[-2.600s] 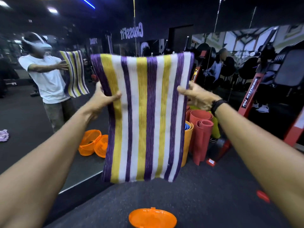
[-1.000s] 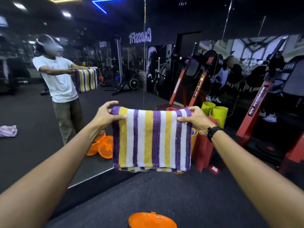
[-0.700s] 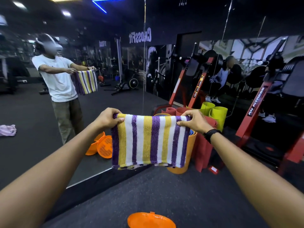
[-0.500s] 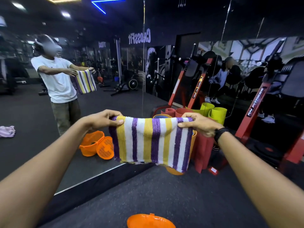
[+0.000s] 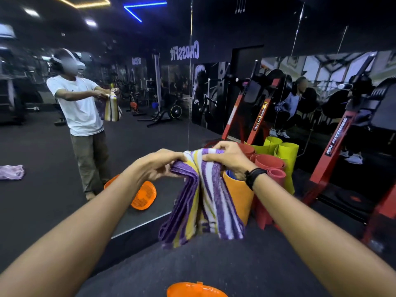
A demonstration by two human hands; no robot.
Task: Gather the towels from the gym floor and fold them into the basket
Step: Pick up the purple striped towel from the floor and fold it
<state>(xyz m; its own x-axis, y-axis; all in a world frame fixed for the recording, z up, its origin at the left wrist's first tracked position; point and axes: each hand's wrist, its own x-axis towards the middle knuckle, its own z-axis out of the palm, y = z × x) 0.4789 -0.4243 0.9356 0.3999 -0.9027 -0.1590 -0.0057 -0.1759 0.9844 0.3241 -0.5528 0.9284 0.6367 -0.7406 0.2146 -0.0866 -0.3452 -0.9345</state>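
I pinch the purple, yellow and white striped towel (image 5: 201, 198) with my left hand (image 5: 159, 165) and right hand (image 5: 227, 160), mid-fold; the orange plastic basket (image 5: 196, 290) waits below.

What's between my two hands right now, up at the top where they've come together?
In the head view, only the striped towel: its bunched top fold fills the gap between the left hand and the right hand, both gripping it.

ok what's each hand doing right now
Left hand: gripping the striped towel at its top.
Right hand: gripping the same towel's top.
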